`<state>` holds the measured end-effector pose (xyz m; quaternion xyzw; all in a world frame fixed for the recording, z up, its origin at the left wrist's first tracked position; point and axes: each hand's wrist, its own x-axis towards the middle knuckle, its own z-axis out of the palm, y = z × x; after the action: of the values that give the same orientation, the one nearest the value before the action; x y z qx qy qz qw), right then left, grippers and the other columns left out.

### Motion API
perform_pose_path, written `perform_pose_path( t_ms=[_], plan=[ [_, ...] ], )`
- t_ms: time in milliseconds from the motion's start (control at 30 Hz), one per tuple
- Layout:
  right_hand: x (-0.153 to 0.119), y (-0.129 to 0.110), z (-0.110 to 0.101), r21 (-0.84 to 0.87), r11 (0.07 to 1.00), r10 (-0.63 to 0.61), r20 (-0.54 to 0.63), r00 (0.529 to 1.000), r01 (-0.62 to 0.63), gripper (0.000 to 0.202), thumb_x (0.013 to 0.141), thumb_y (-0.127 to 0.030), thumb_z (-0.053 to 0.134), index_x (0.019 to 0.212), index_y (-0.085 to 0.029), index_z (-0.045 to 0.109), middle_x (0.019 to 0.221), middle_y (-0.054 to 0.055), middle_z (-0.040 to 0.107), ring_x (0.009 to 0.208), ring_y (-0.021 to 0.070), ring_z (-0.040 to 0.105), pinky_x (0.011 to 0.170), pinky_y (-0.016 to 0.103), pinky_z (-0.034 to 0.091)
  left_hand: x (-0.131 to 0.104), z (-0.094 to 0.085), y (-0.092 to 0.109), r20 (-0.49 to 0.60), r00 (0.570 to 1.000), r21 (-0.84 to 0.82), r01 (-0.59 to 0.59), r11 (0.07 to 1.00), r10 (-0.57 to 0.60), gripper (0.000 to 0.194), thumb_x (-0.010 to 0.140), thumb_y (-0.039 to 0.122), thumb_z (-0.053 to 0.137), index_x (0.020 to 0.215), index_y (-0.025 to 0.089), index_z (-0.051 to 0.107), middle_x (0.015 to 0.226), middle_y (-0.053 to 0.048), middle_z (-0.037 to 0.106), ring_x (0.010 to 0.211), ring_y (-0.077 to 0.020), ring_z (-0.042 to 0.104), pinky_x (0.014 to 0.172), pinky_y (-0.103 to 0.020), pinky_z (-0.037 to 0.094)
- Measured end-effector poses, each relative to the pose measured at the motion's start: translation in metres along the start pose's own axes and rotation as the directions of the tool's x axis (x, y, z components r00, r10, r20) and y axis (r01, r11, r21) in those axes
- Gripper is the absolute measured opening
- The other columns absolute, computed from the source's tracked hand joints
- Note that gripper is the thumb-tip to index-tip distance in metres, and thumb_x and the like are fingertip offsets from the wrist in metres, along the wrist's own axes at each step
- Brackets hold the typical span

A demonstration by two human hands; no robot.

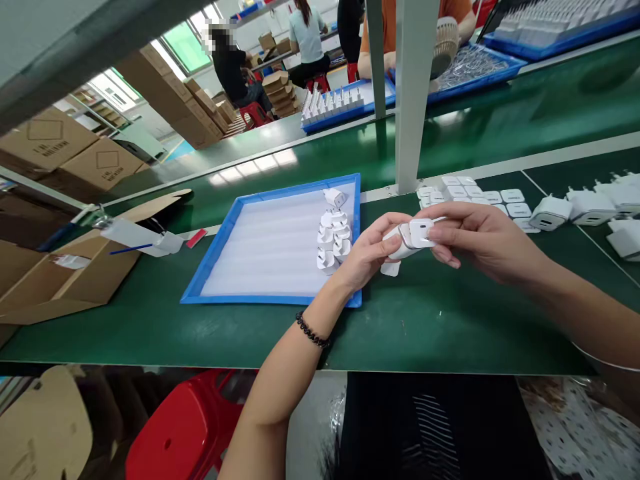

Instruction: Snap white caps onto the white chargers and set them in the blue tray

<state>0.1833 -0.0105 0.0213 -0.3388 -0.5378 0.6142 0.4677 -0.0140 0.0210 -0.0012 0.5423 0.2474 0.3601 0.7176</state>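
Note:
Between my two hands, over the green bench, is a white charger body [400, 245]. My left hand [373, 250] has its fingers wrapped round the body. A white end piece with a small port slot [419, 233] lies against the charger's end, pinched by my right hand [463, 237]. Left of my hands stands a blue-rimmed tray [270, 300] with a white liner, and several white chargers [326, 239] are grouped at its right side. Behind my right hand lie rows of white square caps [513, 196]. A small white piece [391, 268] rests on the bench below my left hand.
More chargers [593, 205] stand at the right. A grey post [410, 100] rises behind my hands. An open cardboard box [100, 267] and a white bottle [133, 235] are at the left. Across the bench, a person in orange [387, 33] sits by blue trays.

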Motion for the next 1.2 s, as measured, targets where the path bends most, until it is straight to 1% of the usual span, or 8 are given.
perform_pose_path(
  t_ms=[100, 233, 367, 567, 833, 1033, 1200],
  plan=[
    [-0.0019, 0.0019, 0.0019, -0.036, 0.999, -0.035, -0.024, 0.999, 0.034, 0.020, 0.088, -0.031, 0.073, 0.104, -0.020, 0.076, 0.055, -0.003, 0.058, 0.052, 0.0102, 0.053, 0.047, 0.026, 0.039, -0.0002, 0.0017, 0.0009, 0.010, 1.000, -0.025, -0.018, 1.000, 0.019, 0.044, 0.075, 0.052, 0.077, 0.099, 0.020, 0.059, 0.081, 0.002, 0.054, 0.064, -0.0086, 0.046, 0.056, -0.024, 0.032],
    [-0.0024, 0.0029, 0.0017, -0.062, 0.997, -0.049, -0.037, 0.998, 0.046, 0.020, 0.088, -0.030, 0.073, 0.106, -0.021, 0.077, 0.057, -0.003, 0.058, 0.053, 0.0100, 0.053, 0.047, 0.025, 0.041, 0.0005, 0.0017, 0.0001, 0.009, 1.000, -0.044, -0.027, 0.999, 0.027, 0.044, 0.074, 0.050, 0.079, 0.097, 0.019, 0.059, 0.080, 0.002, 0.055, 0.065, -0.0088, 0.047, 0.059, -0.024, 0.034],
    [-0.0025, 0.0036, 0.0002, -0.064, 0.997, -0.045, -0.026, 0.999, 0.043, 0.019, 0.088, -0.029, 0.074, 0.105, -0.022, 0.078, 0.056, -0.003, 0.058, 0.052, 0.0101, 0.053, 0.047, 0.025, 0.041, 0.0010, -0.0002, -0.0022, 0.018, 1.000, -0.037, -0.015, 0.999, 0.016, 0.046, 0.073, 0.053, 0.079, 0.097, 0.020, 0.059, 0.080, 0.001, 0.054, 0.064, -0.0093, 0.046, 0.056, -0.024, 0.031],
    [-0.0021, 0.0051, 0.0003, -0.019, 1.000, -0.014, -0.008, 1.000, 0.014, 0.023, 0.089, -0.033, 0.073, 0.109, -0.022, 0.076, 0.055, -0.004, 0.055, 0.051, 0.0097, 0.052, 0.048, 0.025, 0.040, 0.0010, -0.0010, -0.0029, 0.029, 1.000, -0.045, 0.005, 0.999, -0.003, 0.046, 0.074, 0.053, 0.078, 0.099, 0.020, 0.058, 0.079, 0.001, 0.052, 0.063, -0.0091, 0.045, 0.052, -0.023, 0.028],
    [-0.0024, 0.0023, 0.0017, -0.105, 0.993, -0.051, -0.037, 0.998, 0.047, 0.019, 0.088, -0.027, 0.073, 0.105, -0.020, 0.076, 0.053, -0.004, 0.058, 0.049, 0.0094, 0.052, 0.045, 0.024, 0.040, 0.0014, -0.0008, -0.0032, 0.043, 0.999, -0.044, -0.018, 0.999, 0.020, 0.045, 0.075, 0.053, 0.078, 0.098, 0.019, 0.058, 0.081, 0.001, 0.054, 0.064, -0.0094, 0.045, 0.055, -0.024, 0.028],
    [-0.0037, -0.0010, 0.0049, -0.175, 0.981, -0.097, -0.041, 0.994, 0.088, 0.018, 0.087, -0.026, 0.073, 0.103, -0.018, 0.076, 0.053, -0.004, 0.059, 0.049, 0.0088, 0.054, 0.045, 0.023, 0.042, 0.0006, -0.0009, -0.0030, 0.046, 0.997, -0.036, -0.054, 0.998, 0.056, 0.041, 0.076, 0.050, 0.077, 0.098, 0.020, 0.060, 0.083, 0.001, 0.056, 0.067, -0.0093, 0.046, 0.065, -0.024, 0.035],
    [-0.0046, -0.0042, 0.0046, -0.189, 0.979, -0.086, -0.019, 0.996, 0.080, 0.021, 0.088, -0.027, 0.072, 0.106, -0.018, 0.076, 0.055, -0.003, 0.060, 0.050, 0.0086, 0.054, 0.045, 0.022, 0.043, 0.0004, -0.0017, -0.0038, 0.038, 0.996, -0.024, -0.077, 0.997, 0.078, 0.037, 0.077, 0.048, 0.077, 0.098, 0.020, 0.062, 0.086, 0.001, 0.058, 0.071, -0.0102, 0.050, 0.070, -0.025, 0.038]
  ],
)
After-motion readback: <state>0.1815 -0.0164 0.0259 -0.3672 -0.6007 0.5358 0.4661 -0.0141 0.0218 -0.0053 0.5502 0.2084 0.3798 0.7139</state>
